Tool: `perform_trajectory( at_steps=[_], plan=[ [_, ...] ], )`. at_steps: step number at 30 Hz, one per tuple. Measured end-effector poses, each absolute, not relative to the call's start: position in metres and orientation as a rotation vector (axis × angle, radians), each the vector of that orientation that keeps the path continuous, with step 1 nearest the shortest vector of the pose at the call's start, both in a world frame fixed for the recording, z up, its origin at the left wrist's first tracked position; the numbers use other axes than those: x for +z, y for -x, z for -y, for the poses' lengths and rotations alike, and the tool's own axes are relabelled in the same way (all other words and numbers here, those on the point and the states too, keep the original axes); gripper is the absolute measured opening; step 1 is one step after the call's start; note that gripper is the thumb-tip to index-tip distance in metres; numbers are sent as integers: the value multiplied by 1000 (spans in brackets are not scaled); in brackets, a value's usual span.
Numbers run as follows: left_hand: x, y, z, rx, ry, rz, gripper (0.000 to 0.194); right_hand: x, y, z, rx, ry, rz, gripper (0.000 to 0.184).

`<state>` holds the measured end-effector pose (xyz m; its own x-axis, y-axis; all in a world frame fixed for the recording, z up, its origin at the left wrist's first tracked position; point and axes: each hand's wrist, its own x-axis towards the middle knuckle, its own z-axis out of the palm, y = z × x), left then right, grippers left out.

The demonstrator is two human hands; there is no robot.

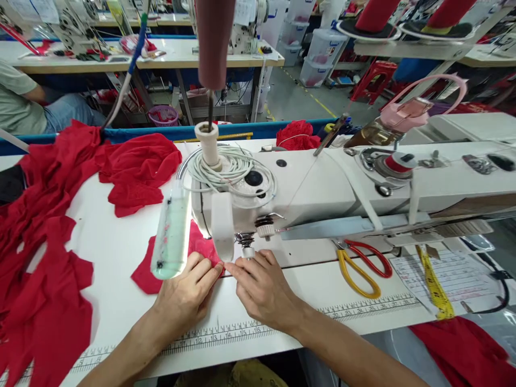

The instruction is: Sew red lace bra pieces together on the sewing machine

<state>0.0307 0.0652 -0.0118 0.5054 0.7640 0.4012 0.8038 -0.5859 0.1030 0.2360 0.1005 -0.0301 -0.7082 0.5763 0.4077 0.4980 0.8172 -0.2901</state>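
A white sewing machine (322, 188) stands across the table, its needle area hidden behind the machine head and my fingers. Under the head lies a piece of red fabric (147, 271). My left hand (189, 285) rests on this fabric with its fingers curled and pinched at the edge, left of the needle area. Close beside it, my right hand (260, 287) has its fingers bent together, the index fingertip almost meeting my left thumb. Whatever lies beneath the right fingers is covered. A pale green lit lamp panel (173, 234) hangs just above my left hand.
Red fabric pieces (52, 258) pile up on the left. Scissors (363, 269) with red and yellow handles lie right of my hands, near a paper sheet (447, 282) and yellow tape measure (435, 285). A printed ruler (237, 334) runs along the front edge. Someone sits (36, 102) at far left.
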Motion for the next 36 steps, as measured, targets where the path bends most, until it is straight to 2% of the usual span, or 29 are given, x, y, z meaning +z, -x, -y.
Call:
perform_trajectory(
  at_steps=[5, 9, 11, 16, 20, 27, 36],
  plan=[
    [-2, -34, -56, -521, 2613, 1418, 31, -26, -234, -101, 142, 824, 2591, 40],
    [3, -24, -62, -478, 2771, 1403, 36, -20, -231, -107, 33, 735, 2682, 22],
    [-2, -18, -72, -504, 2779, 1307, 31, -19, -229, -111, -32, 668, 2700, 18],
    [-26, -10, -87, -701, 2699, 1271, 25, -26, -225, -115, -62, 641, 2600, 24],
    [-27, -10, -86, -810, 2733, 1353, 24, -29, -225, -113, -7, 663, 2559, 27],
    [-18, -11, -85, -681, 2687, 1374, 32, -31, -226, -114, 9, 659, 2537, 24],
    [-27, -12, -82, -700, 2711, 1466, 29, -32, -225, -112, -5, 678, 2531, 25]
  ],
)
